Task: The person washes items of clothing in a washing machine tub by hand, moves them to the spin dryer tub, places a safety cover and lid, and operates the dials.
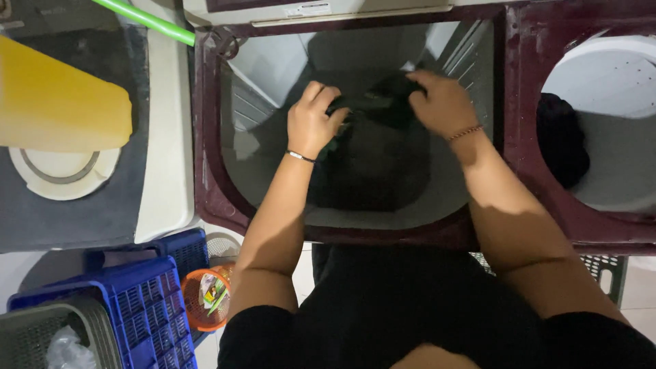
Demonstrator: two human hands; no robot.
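Dark cloth (372,109) hung bunched over the open wash tub (273,102) of a maroon twin-tub washing machine (519,68), gripped at its top edge from both sides. The left hand (311,119) was closed on one end and the right hand (443,102) closed on the other, both held above the tub's middle. Right of the tub, the round spinner drum (608,82) held another dark garment (562,140). Left of the tub sat a yellow container (61,102) and a green hose (147,20); below it, a blue basket (147,301) and a small orange basket (208,297). If wet, the heavy cloth could probably slip from either grip and drop back, or drip onto the floor.
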